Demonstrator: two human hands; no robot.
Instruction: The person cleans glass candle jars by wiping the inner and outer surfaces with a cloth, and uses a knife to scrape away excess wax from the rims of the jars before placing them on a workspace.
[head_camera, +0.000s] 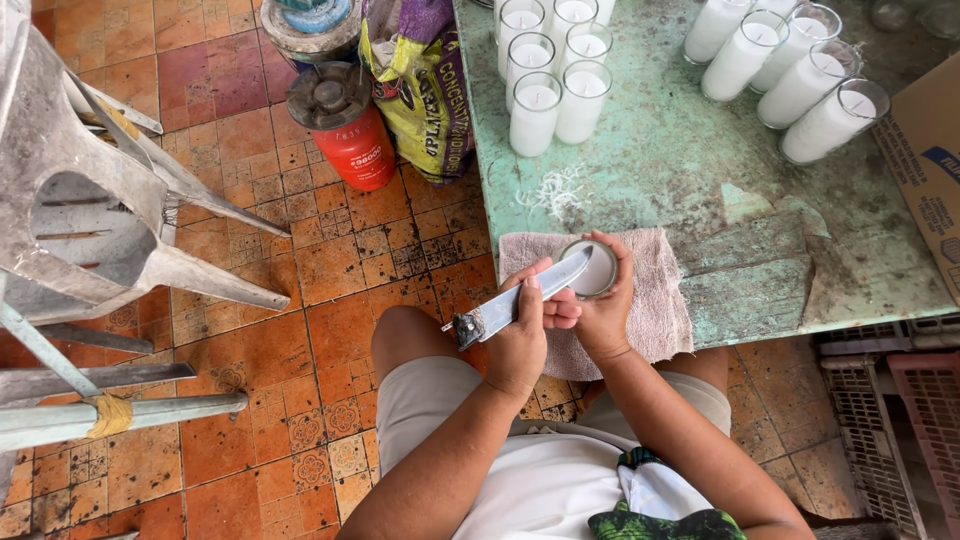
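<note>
Seated person, seen from above. The left hand (520, 335) is closed around the handle of a broad knife (520, 300), whose flat blade lies across the mouth of a glass candle jar (590, 268). The right hand (603, 305) is wrapped around that jar from below and the far side, fingers curled over its rim, holding it above a pinkish cloth (655, 290) spread at the near edge of the table (700, 170). Both hands are firmly shut on their objects; the blade touches the jar's rim.

For clean work of this kind, the blade is best kept flat against the rim and drawn away from the gripping fingers, with the jar steadied over the cloth so that shavings fall there. The curled fingers sit close to the edge of the blade; that is the likely point of risk.

A small scatter of white wax shavings (556, 190) lies beyond the cloth. Farther back stand upright white candles (555, 60) in glasses, and another row (800, 70) leaning to the right. A cardboard box (925, 160) sits at the right edge. On the tiled floor (250, 300), a red gas cylinder (345, 130) and a sack (425, 90) stand beside the table.
</note>
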